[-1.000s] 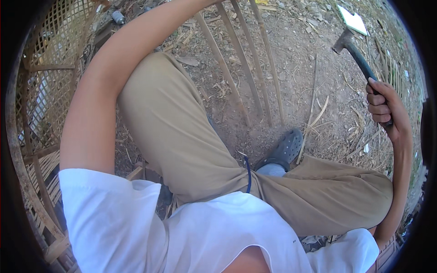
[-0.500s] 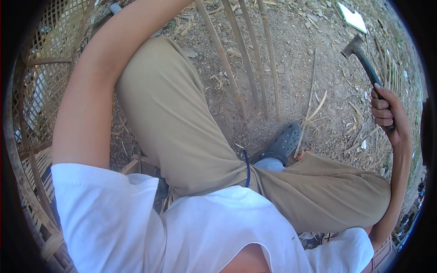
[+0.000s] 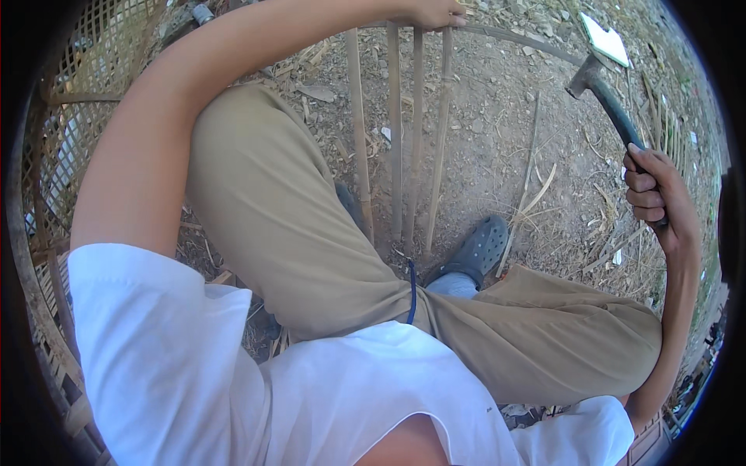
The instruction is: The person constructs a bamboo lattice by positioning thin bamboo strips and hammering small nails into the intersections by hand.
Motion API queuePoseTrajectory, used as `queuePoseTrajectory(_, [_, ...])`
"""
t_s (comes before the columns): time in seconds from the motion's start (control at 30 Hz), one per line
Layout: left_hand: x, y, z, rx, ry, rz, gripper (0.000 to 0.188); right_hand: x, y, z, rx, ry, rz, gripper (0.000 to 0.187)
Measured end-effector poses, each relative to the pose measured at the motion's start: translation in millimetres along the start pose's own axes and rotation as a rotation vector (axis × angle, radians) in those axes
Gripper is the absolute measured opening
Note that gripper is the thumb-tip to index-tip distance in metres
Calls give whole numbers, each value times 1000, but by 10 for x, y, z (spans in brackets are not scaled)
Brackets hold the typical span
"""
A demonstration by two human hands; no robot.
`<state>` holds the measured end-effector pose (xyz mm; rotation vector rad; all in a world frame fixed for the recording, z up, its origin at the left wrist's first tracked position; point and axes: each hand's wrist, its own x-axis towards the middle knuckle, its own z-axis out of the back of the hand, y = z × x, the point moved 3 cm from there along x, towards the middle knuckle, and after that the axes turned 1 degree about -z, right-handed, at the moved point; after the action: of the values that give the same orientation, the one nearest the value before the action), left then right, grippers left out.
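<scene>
Beyond my left knee (image 3: 249,109), my left hand (image 3: 435,14) bends over the tops of the slats (image 3: 395,132), beside the rail (image 3: 521,38) — probably to steady them, though whether it grips I cannot tell. Off right, my right hand (image 3: 651,186) grips the hammer (image 3: 612,109) low — apparently to leave its head free.

Soft, even daylight with faint shadows, fisheye curvature toward a dark, vignetted rim

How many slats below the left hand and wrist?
4, side by side below the left hand and wrist: leftmost slat, second slat, third slat, rightmost slat. Others may be hidden.
</scene>
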<state>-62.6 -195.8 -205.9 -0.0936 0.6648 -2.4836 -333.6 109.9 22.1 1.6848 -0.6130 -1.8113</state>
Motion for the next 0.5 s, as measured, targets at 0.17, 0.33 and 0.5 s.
queuePoseTrajectory(0.17, [-132,-419,-201,-220,134,124,28,-165,42,-157,-62,-42,-50,27])
queuePoseTrajectory(0.33, [127,-117,-556,-420,276,231,28,-327,147,-446,-101,-68,-134,30])
queuePoseTrajectory(0.5, [275,-33,-1055,-277,191,190,35,-457,87,-523,-37,-137,-222,23])
